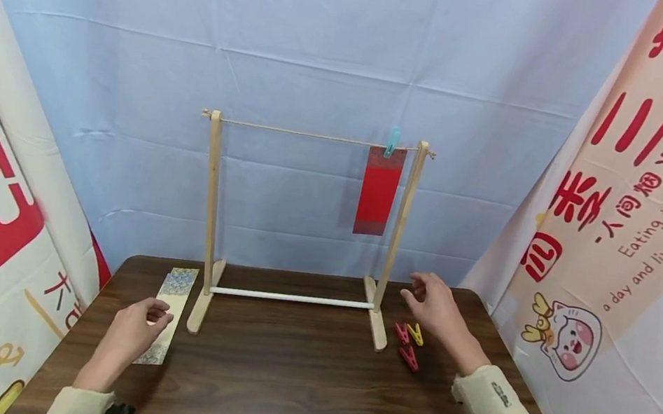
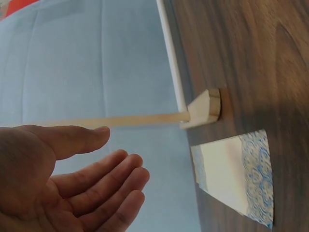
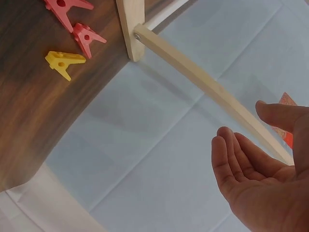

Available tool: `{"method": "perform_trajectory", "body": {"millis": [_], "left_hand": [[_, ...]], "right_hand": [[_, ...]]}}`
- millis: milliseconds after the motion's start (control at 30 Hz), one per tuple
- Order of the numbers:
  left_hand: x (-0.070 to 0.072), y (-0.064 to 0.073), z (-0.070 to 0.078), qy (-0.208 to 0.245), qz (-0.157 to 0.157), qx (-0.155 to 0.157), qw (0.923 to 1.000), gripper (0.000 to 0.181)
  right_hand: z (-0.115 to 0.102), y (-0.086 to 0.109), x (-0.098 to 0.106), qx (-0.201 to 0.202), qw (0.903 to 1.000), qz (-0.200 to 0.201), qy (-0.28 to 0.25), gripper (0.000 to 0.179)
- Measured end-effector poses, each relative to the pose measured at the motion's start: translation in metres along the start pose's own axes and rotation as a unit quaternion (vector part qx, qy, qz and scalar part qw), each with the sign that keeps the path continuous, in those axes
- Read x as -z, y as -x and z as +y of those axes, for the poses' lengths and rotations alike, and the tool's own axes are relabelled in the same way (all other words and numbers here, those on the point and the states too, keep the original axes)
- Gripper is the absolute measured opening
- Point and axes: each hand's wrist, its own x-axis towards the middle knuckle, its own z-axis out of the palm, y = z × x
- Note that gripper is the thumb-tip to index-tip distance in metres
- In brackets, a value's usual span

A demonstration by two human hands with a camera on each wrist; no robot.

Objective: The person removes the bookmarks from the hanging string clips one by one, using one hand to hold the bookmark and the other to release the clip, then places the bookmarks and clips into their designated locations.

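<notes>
My left hand is over the cream paper strips with blue patterned ends, which lie on the table left of the frame. In the left wrist view its fingers are loosely bent and hold nothing. At the right, my right hand hovers beyond the clothespins, its fingers relaxed and apart from the thumb. Two red clothespins and a yellow clothespin lie close below it. A red paper strip hangs from the string, held by a light blue clothespin near the right post.
A wooden frame stands at the back of the dark wood table, with a left post, a right post and a white crossbar. Behind it hangs a pale blue cloth; printed banners flank the table.
</notes>
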Motion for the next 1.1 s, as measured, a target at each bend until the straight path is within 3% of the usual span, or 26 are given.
{"method": "perform_trajectory", "body": {"millis": [433, 1100], "left_hand": [[-0.005, -0.009, 0.024, 0.025, 0.008, -0.03, 0.9992, 0.033], [-0.026, -0.021, 0.06, 0.056, 0.032, -0.072, 0.9953, 0.034]], "right_hand": [[-0.005, -0.011, 0.019, 0.011, 0.9999, 0.005, 0.005, 0.042], [-0.018, -0.026, 0.034, 0.043, 0.9989, 0.02, 0.007, 0.04]]}}
